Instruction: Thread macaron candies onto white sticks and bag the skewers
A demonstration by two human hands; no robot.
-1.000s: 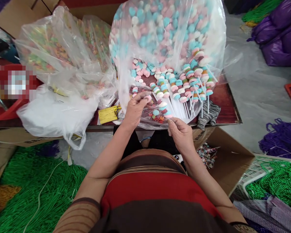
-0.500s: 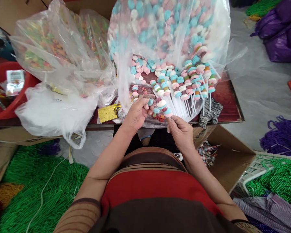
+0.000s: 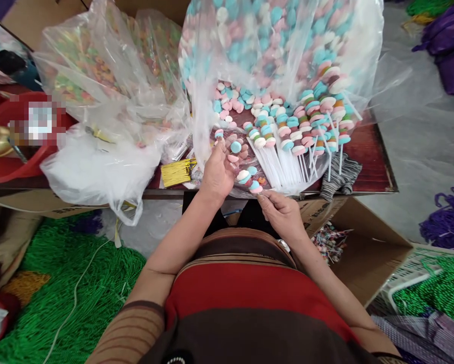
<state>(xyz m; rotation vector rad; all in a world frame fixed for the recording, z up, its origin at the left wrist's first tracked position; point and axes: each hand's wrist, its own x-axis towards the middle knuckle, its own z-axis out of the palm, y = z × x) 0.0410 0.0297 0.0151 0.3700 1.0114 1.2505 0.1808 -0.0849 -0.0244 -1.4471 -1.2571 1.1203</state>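
My right hand (image 3: 283, 210) pinches the lower end of a candy skewer, whose white, blue, pink and dark red pieces (image 3: 249, 181) slant up to the left. My left hand (image 3: 219, 169) is turned partly palm up, fingers curled around loose marshmallow discs; a blue disc (image 3: 235, 147) and a pink disc (image 3: 233, 158) show in it. Its thumb reaches a small pink and blue stack (image 3: 219, 134). Beyond the hands lie finished marshmallow skewers (image 3: 317, 119), a bundle of white sticks (image 3: 282, 169) and loose marshmallow discs (image 3: 232, 101). The skewer's stick is mostly hidden by my right fingers.
A large clear bag of marshmallows (image 3: 272, 40) stands behind. To the left are a bag of gummy rings (image 3: 109, 65), yellow twist ties (image 3: 175, 173) and a red basin (image 3: 7, 164). A striped glove (image 3: 342, 174) lies right; an open carton (image 3: 374, 247) stands below.
My left hand has moved away from the skewer, forward and up, its fingers loosening around the discs. My right hand still holds the skewer, slightly lower. The whole view has shifted a little.
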